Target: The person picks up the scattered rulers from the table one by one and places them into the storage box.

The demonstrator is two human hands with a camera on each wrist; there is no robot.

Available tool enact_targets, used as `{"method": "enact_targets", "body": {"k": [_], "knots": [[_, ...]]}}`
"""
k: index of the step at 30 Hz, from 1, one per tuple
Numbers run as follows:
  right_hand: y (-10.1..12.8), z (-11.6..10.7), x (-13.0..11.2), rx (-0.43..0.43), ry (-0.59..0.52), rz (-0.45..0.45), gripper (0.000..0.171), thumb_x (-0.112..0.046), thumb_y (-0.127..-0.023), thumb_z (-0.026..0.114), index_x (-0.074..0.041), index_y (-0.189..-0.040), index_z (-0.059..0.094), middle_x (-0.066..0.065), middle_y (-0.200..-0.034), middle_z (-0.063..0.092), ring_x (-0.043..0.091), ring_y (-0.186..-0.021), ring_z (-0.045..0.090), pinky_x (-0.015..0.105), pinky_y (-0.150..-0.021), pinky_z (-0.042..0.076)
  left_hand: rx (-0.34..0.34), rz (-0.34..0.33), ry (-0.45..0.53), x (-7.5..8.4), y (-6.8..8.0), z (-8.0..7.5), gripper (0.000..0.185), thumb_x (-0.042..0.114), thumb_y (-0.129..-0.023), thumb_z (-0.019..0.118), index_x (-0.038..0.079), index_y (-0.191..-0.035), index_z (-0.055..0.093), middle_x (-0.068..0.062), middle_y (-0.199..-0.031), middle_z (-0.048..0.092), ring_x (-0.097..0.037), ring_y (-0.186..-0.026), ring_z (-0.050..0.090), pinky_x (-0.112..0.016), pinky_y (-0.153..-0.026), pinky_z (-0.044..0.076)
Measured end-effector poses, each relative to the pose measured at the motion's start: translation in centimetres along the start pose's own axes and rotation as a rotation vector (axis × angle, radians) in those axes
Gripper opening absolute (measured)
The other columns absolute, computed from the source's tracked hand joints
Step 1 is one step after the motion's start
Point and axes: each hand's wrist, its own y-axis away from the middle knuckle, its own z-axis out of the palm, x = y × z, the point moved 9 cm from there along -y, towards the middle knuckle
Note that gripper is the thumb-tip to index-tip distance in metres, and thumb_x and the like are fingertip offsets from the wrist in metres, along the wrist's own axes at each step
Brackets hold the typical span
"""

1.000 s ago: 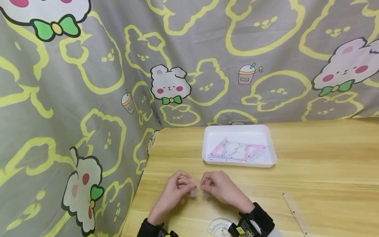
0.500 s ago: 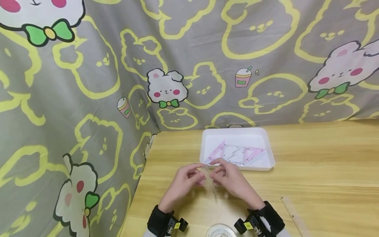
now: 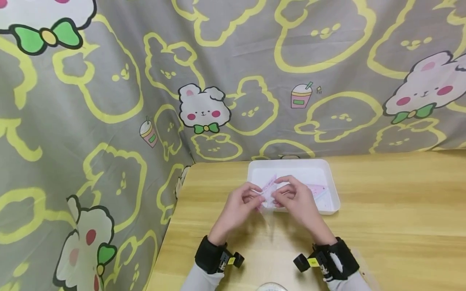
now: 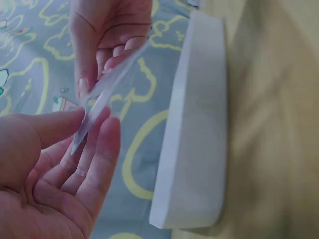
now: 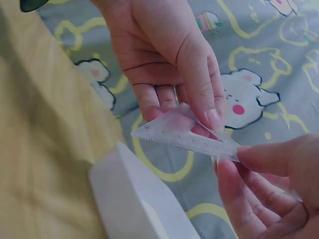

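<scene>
A clear plastic set square with marks along its edge is held up between both hands. My left hand pinches one end between thumb and fingers, and my right hand pinches the other. Both hands hover over the front side of a white tray. Inside the tray a pink set square shows at the right; the hands cover much of the rest. From the left wrist view, the set square appears nearly edge-on, tilted, above the table and apart from the tray's wall.
A clear protractor lies at the bottom edge of the head view. To the right, a pale ruler is partly behind the right wrist. The wooden table meets a patterned grey curtain at the back and left.
Both hands have moved forward and slightly right with the set square, from the table in front of the tray to over its front side. The protractor and ruler now sit lower in the head view.
</scene>
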Motion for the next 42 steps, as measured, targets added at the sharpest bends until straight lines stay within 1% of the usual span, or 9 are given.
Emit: {"method": "enact_targets", "body": {"k": [5,8,12,17,21,29,33,38,42], "knots": [[-1.7,-1.2,0.6,0.072,-0.065,0.057,0.034,-0.003,-0.097,0.072,0.002,-0.126,0.055,0.022,-0.097,0.076,0.013,-0.073,0.075,0.030,-0.071,0.062,0.077,0.013,0.016,0.1,-2.4,-0.8,0.018,0.010,-0.097,0.074,0.004,-0.113,0.069,-0.010,-0.104,0.074,-0.019,-0.080,0.075,-0.056,-0.077,0.061],[-2.7,-1.5,1.2,0.102,-0.050,0.067,0.032,-0.005,-0.097,0.073,0.001,-0.123,0.056,0.022,-0.097,0.077,0.017,-0.074,0.076,0.031,-0.072,0.063,0.105,0.017,-0.013,-0.2,-3.5,-1.2,0.015,0.010,-0.096,0.075,0.007,-0.109,0.071,-0.007,-0.103,0.074,-0.019,-0.080,0.075,-0.057,-0.079,0.060],[-4.0,-2.0,2.1,0.150,0.024,0.062,0.027,-0.010,-0.096,0.075,0.001,-0.115,0.060,0.019,-0.096,0.076,0.018,-0.075,0.076,0.029,-0.069,0.061,0.133,0.018,-0.073,-0.7,-4.9,-1.7,0.014,0.008,-0.095,0.077,0.007,-0.108,0.074,-0.007,-0.103,0.075,-0.015,-0.079,0.072,-0.046,-0.077,0.062],[-5.4,-2.6,2.2,0.220,0.192,0.006,0.024,-0.015,-0.095,0.078,-0.002,-0.109,0.065,0.017,-0.095,0.076,0.015,-0.073,0.074,0.022,-0.061,0.053,0.136,0.057,-0.159,-0.7,-6.3,-2.0,0.017,0.006,-0.094,0.078,0.003,-0.110,0.073,-0.008,-0.104,0.075,-0.016,-0.083,0.071,-0.029,-0.076,0.061],[-6.4,-3.1,1.8,0.255,0.265,-0.045,0.023,-0.013,-0.095,0.078,-0.002,-0.111,0.066,0.018,-0.095,0.076,0.021,-0.076,0.075,0.020,-0.061,0.051,0.132,0.091,-0.245,-0.4,-7.4,-1.8,0.017,0.005,-0.095,0.077,0.002,-0.111,0.073,-0.008,-0.103,0.076,-0.019,-0.088,0.072,-0.028,-0.079,0.060],[-8.3,-3.0,3.0,0.292,0.340,-0.003,0.025,-0.018,-0.095,0.078,-0.001,-0.110,0.068,0.018,-0.099,0.077,0.031,-0.088,0.075,0.018,-0.069,0.050,0.184,0.102,-0.451,-0.9,-9.5,-2.1,0.016,0.002,-0.094,0.075,0.005,-0.110,0.074,-0.008,-0.106,0.077,-0.018,-0.091,0.075,-0.025,-0.081,0.059],[-8.6,-2.9,3.6,0.296,0.382,0.018,0.024,-0.016,-0.095,0.077,0.001,-0.112,0.071,0.020,-0.102,0.078,0.034,-0.092,0.077,0.027,-0.074,0.055,0.184,0.133,-0.579,-1.4,-10.2,-1.7,0.015,0.001,-0.092,0.074,0.006,-0.107,0.074,-0.007,-0.106,0.076,-0.017,-0.090,0.075,-0.022,-0.079,0.058],[-9.1,-1.9,4.5,0.202,0.431,0.023,0.030,-0.012,-0.097,0.071,0.004,-0.123,0.070,0.023,-0.109,0.077,0.038,-0.098,0.076,0.047,-0.083,0.059,0.211,0.148,-0.714,-2.1,-10.4,-1.8,0.016,0.000,-0.092,0.076,0.006,-0.106,0.074,-0.008,-0.103,0.075,-0.018,-0.089,0.074,-0.026,-0.079,0.058],[-9.6,-1.2,5.0,0.158,0.481,0.020,0.031,-0.007,-0.099,0.065,0.005,-0.127,0.069,0.025,-0.111,0.075,0.039,-0.099,0.074,0.052,-0.087,0.057,0.221,0.162,-0.775,-2.4,-10.5,-1.9,0.018,0.001,-0.092,0.076,0.006,-0.109,0.075,-0.008,-0.102,0.075,-0.017,-0.088,0.072,-0.026,-0.078,0.057]]}}
